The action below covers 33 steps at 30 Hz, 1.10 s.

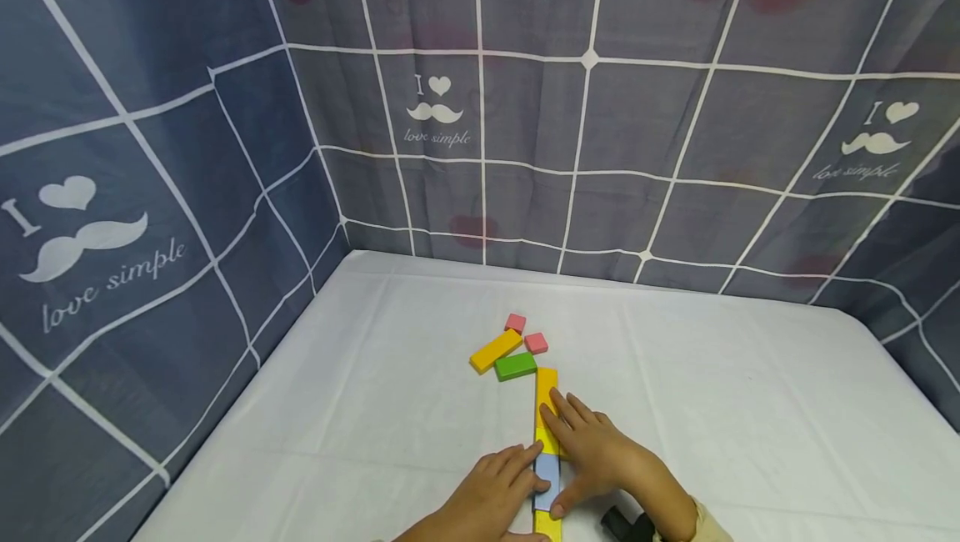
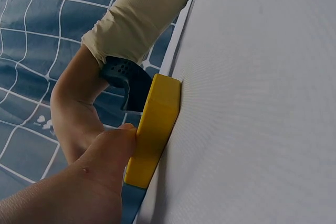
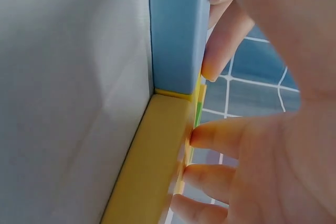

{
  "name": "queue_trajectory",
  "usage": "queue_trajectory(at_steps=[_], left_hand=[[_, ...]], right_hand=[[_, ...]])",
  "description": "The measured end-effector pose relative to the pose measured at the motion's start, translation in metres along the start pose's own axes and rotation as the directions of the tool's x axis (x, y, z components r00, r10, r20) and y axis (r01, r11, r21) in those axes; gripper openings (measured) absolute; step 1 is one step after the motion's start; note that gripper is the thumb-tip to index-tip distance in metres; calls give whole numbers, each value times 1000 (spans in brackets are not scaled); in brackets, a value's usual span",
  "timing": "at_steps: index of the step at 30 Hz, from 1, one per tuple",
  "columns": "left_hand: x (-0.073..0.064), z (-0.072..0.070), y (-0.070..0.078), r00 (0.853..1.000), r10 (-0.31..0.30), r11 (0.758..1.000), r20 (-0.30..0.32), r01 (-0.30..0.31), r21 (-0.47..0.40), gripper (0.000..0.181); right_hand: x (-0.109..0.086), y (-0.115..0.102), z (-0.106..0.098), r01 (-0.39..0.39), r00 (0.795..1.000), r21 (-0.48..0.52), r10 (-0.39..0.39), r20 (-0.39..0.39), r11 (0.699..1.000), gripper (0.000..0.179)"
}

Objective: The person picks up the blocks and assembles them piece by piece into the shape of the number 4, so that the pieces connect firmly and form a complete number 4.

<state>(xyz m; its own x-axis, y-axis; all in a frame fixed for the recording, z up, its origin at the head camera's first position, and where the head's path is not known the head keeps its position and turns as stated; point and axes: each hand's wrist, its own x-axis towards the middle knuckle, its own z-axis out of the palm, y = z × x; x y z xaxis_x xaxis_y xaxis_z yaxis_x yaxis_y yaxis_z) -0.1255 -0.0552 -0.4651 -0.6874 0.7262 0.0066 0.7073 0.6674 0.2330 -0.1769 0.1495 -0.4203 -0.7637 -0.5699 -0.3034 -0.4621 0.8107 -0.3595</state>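
On the desk (image 1: 337,409), a row of yellow and blue blocks (image 1: 548,475) lies between the left hand (image 1: 487,492) and the right hand (image 1: 597,449), both touching it with fingers extended, near a green block (image 1: 515,367) and two pink cubes (image 1: 536,343).

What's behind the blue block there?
Behind the blue block, in line, is at least one yellow block. The left hand and right hand cover parts of that stretch, hiding whether there are more.
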Motion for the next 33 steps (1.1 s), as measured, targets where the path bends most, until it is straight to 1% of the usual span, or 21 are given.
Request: queue_trajectory(at_steps=[2,5,14,21,26,33], left_hand=[[0,1,0,1000,3,1000,-13,-3,-2,58],[-1,1,-1,1000,-2,1000,-11,2,-9,57],[1,-3,0,999,-27,999,34,28,-28,59],[0,-3,0,996,-41,996,77,47,-74,63],[1,-4,0,998,-33,998,60,36,-51,63],[0,-4,0,997,-35,997,65,39,-67,62]], right_hand=[[1,-1,0,-9,1000,0,9,4,1000,117],[2,-1,0,-16,1000,7,16,8,1000,117],[0,-5,-1,0,1000,-16,0,-5,1000,124],[-2,-7,0,18,1000,-19,-18,-18,1000,129],[-2,-9,0,13,1000,-31,-14,-26,999,129],[-1,-10,0,-1,1000,-11,1,-17,1000,128]])
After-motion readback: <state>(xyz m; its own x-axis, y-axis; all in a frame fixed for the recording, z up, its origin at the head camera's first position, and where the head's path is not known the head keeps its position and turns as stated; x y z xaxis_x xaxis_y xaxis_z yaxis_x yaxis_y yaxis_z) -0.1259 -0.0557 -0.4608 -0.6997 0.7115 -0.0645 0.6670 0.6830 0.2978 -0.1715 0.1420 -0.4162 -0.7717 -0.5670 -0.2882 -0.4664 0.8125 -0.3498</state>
